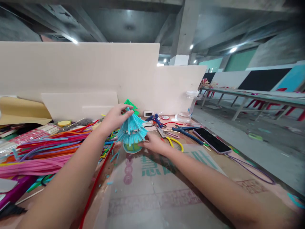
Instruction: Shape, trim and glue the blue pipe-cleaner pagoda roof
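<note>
A small tiered tree made of light-blue fringed strips (pixel 132 130) stands on a green round base (pixel 132 148) on the cardboard-covered table (pixel 152 194). My left hand (pixel 115 117) pinches the top tip of the blue tree, fingers closed on it. My right hand (pixel 154 142) rests against the tree's lower right side, fingers pressed to the bottom fringe and base. Bits of cut blue strip lie on the cardboard beside it.
A heap of coloured pipe cleaners and straws (pixel 40 149) fills the left. Behind the tree lie a glue gun (pixel 155 120), pliers (pixel 175 142), blue scissors (pixel 186 131), a phone (pixel 212 140) with cable, and a clear bottle (pixel 190 103). White boards (pixel 95 73) wall the back.
</note>
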Demonstrator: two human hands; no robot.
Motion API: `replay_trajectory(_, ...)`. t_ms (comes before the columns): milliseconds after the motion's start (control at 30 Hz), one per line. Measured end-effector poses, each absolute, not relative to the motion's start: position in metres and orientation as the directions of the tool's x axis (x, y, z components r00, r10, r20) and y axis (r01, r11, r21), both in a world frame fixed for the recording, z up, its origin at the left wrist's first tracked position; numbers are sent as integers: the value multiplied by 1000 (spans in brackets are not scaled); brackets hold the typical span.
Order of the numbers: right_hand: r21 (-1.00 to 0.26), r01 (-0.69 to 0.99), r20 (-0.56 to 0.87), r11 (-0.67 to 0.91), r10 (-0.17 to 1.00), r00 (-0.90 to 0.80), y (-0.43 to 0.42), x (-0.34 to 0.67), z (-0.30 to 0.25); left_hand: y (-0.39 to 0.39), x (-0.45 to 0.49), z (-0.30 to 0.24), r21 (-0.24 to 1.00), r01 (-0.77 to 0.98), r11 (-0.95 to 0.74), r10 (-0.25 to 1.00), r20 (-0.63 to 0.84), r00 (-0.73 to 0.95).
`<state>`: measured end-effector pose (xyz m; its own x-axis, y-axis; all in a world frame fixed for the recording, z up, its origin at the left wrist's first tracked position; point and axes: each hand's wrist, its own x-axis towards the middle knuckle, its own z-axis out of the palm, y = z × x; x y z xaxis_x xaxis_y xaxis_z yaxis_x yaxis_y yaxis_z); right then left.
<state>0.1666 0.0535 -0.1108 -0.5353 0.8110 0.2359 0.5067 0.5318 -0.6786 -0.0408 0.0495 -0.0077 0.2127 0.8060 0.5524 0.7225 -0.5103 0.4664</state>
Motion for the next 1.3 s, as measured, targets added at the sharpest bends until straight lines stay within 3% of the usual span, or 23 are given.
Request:
replay_trajectory(100,-557,621,88,552,782,-617,54,188,-84,55,-39,6,550,694,-465,869,433,239)
replay_trajectory(200,-432,732,-10,526,809,-588,61,215,-52,55,-41,17,556,698,-451,885,381,268)
replay_trajectory(400,-256,873,19,415,905,-424,88,257,-17,54,-42,33,590,735,-334,941,258,220)
replay_trajectory(700,-282,840,145,464,886,-441,120,223,-33,69,-9,38,642,677,-360,923,352,158)
replay_trajectory(833,-127,885,159,448,890,-428,115,231,-42,82,-5,22,653,664,-365,929,301,215)
replay_trajectory(900,-27,925,111,378,921,-373,112,245,-51,85,-5,18,659,667,-346,936,294,195)
replay_trajectory(1033,-11,965,-8,262,965,-262,113,270,-73,82,-4,21,663,660,-352,935,275,223)
replay_trajectory(1300,-2,958,-67,288,955,-288,118,276,-93,79,-4,21,662,631,-404,914,281,291)
